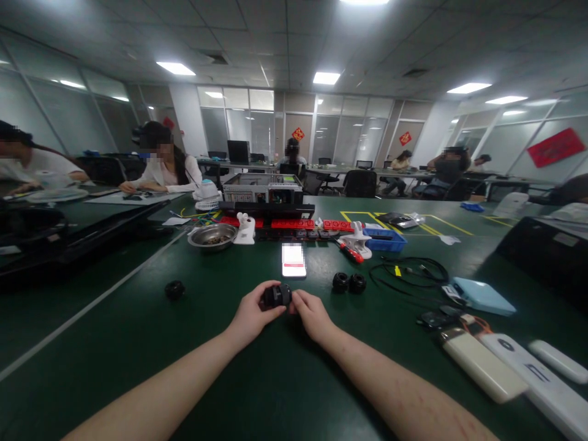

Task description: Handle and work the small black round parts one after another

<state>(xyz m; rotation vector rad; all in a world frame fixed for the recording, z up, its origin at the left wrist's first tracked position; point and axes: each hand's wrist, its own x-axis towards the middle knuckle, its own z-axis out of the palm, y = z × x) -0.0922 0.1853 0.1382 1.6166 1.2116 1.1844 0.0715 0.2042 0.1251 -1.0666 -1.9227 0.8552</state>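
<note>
- The black part is held just above the table, between the two hands and near the middle of the view.
- By the left hand the part is gripped, with the fingers curled over its far side and the thumb laid along its near side.
- By the right hand the part's right end is met, with thumb and fingertips drawn together; whether anything small is pinched there cannot be told.
- The part's long axis appears to be laid sideways, from the left palm toward the right fingertips; the left hand is placed nearer, around the body, and the right hand at the end.
- The part is shaped as a short, stepped cylinder, dark and slightly glossy, apparently made of plastic; its right end is finished with a broad round rim.
- Three similar black pieces are set apart on the table: the left piece beyond the left hand, and the middle piece just beside the right piece, beyond the right hand.
- By these, rounded and ridged shapes are shown.
- A lit phone is laid flat beyond the hands, and a shiny metal bowl is placed farther off to the left.
- The table is surfaced in smooth, dark green.
</note>
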